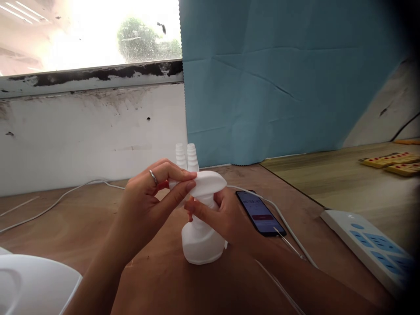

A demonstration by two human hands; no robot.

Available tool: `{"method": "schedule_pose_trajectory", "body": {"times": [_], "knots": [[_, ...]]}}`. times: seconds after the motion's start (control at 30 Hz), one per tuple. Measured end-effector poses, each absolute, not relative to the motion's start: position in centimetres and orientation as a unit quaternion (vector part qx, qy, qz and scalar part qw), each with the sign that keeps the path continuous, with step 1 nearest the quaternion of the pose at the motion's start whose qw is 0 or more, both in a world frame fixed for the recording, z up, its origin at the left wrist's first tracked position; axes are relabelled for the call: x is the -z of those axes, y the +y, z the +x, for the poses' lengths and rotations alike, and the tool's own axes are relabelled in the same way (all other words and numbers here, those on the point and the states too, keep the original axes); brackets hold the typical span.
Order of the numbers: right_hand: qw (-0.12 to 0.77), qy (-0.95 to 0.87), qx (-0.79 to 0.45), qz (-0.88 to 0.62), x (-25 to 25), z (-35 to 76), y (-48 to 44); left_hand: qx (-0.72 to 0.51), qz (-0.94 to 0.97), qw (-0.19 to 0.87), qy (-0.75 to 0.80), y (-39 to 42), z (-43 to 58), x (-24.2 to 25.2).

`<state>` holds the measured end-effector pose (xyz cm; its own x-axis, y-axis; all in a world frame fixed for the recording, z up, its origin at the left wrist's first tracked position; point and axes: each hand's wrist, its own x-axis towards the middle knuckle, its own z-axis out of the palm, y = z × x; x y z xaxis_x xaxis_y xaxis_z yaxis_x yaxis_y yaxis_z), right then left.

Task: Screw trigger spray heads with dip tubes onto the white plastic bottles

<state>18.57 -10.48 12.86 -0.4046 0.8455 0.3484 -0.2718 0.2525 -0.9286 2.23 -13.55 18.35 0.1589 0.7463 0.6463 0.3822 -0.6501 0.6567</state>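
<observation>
A white spray bottle [203,245] stands upright on the brown tabletop in front of me. My left hand [157,188], with a ring on one finger, pinches the left end of its white spray head [210,181] between thumb and fingers. Round the neck just below that head, my right hand [223,214] is closed, its thumb across the front. The far-side fingers are partly hidden by the bottle. Behind my left fingers rise two white ribbed, tapering pieces [191,155]; their lower ends are hidden.
A phone with a lit screen [262,214] lies right of the bottle, beside a white cable [278,212]. Farther right is a power strip [364,245] with blue sockets. A thin clear tube [278,286] passes near my right forearm. A white smooth object [36,284] occupies the lower left.
</observation>
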Motion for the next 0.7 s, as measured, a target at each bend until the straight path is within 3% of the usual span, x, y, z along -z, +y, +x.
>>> {"method": "schedule_pose_trajectory", "body": {"times": [0.17, 0.4, 0.5, 0.7], "knots": [[0.476, -0.625, -0.605, -0.131, -12.2, 19.1, -10.1, -0.516, 0.745, 0.171, 0.386, -13.6, 2.2, -18.3], [0.491, -0.615, -0.576, -0.221, -13.0, 18.8, -10.9, -0.523, 0.739, 0.185, 0.382, -13.7, 2.3, -18.5], [0.449, -0.625, -0.594, -0.232, -13.4, 19.1, -10.6, -0.540, 0.723, 0.195, 0.383, -13.7, 2.7, -18.3], [0.359, -0.691, -0.598, -0.188, -13.2, 20.5, -9.3, -0.619, 0.650, 0.187, 0.399, -15.3, 3.2, -11.4]]}}
